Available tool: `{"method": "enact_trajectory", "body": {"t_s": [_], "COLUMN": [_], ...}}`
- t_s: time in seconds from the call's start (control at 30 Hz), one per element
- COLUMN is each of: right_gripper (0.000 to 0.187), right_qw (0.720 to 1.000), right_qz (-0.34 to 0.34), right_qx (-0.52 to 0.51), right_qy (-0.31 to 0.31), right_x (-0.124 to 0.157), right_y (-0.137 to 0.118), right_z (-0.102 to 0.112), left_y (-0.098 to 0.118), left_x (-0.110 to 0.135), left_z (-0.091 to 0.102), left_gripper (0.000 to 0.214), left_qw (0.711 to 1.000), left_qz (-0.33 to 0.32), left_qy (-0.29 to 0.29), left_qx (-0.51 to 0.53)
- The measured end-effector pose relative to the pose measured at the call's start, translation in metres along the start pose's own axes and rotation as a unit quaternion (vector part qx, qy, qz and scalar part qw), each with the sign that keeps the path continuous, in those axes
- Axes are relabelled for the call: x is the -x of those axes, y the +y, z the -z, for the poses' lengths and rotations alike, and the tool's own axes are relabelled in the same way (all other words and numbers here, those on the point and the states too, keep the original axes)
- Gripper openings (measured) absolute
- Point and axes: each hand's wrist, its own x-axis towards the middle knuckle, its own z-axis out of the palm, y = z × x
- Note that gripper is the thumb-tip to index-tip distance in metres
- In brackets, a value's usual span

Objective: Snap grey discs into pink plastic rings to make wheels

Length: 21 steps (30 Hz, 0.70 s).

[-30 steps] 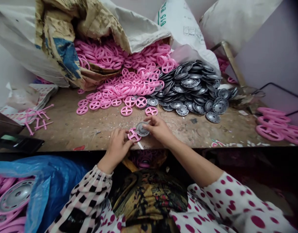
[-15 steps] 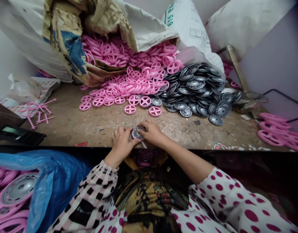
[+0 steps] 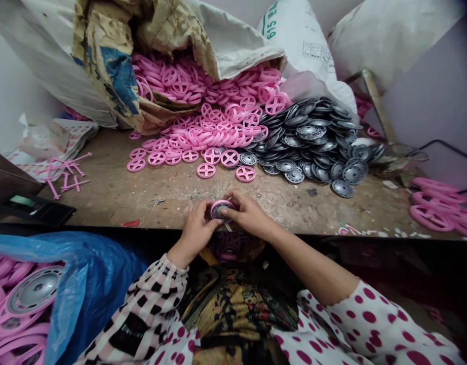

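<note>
Pinching from both sides at the wooden bench's [image 3: 150, 195] near edge, the left hand [image 3: 195, 230] and right hand [image 3: 248, 217] closed on a small pink plastic wheel capped with a grey disc [image 3: 221, 209]. It looked light, stiff and smooth, best gripped by the rim, while loose pink spoked wheels [image 3: 206, 132] and grey discs [image 3: 313, 139] lay heaped well behind.

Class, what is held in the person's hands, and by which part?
Both the left hand and the right hand hold one pink wheel with a grey disc in it, by its rim.

Small assembly workshop, worn workbench [image 3: 150, 195], heaped pink wheels [image 3: 214, 129], grey discs [image 3: 313, 139], torn sacks [image 3: 150, 45]
</note>
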Motion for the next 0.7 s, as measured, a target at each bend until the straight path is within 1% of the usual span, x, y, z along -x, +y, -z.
{"method": "enact_trajectory", "body": {"t_s": [0.07,0.13,0.2,0.27,0.33,0.37,0.43,0.47,0.53,0.57,0.7], "right_gripper": [0.021,0.021,0.019,0.018,0.019,0.019,0.019,0.019,0.023,0.028,0.042], "right_qw": [0.996,0.994,0.996,0.999,0.999,0.999,0.996,0.993,0.980,0.969,0.903], "right_qz": [-0.006,-0.003,0.013,0.031,0.033,0.027,0.003,-0.011,-0.044,-0.063,-0.138], "right_qx": [-0.084,-0.110,-0.085,-0.032,-0.004,-0.007,-0.053,-0.090,-0.181,-0.230,-0.405], "right_qy": [-0.011,-0.019,-0.028,-0.025,0.006,0.029,0.067,0.075,0.072,0.066,0.042], "right_x": [0.008,0.016,0.024,0.032,0.039,0.041,0.044,0.044,0.043,0.043,0.046], "right_y": [-0.001,-0.005,-0.010,-0.012,-0.011,-0.009,-0.005,-0.004,-0.004,-0.005,-0.018], "right_z": [0.000,0.003,0.005,0.004,-0.001,-0.005,-0.012,-0.014,-0.017,-0.017,-0.014], "left_y": [0.003,0.007,0.011,0.015,0.019,0.020,0.024,0.026,0.030,0.032,0.038], "left_x": [0.004,0.006,0.008,0.010,0.012,0.014,0.016,0.018,0.020,0.021,0.026], "left_z": [-0.001,0.000,0.001,0.002,0.001,0.001,0.000,-0.001,-0.001,-0.002,-0.005], "left_gripper": [0.020,0.017,0.019,0.021,0.022,0.023,0.026,0.027,0.028,0.029,0.038], "left_qw": [0.993,0.978,0.961,0.945,0.930,0.923,0.914,0.911,0.909,0.909,0.923], "left_qz": [0.014,0.040,0.061,0.079,0.100,0.110,0.129,0.135,0.145,0.146,0.109], "left_qy": [-0.026,-0.054,-0.080,-0.098,-0.101,-0.099,-0.094,-0.089,-0.077,-0.068,-0.019], "left_qx": [0.111,0.197,0.257,0.302,0.339,0.354,0.374,0.379,0.383,0.383,0.368]}}
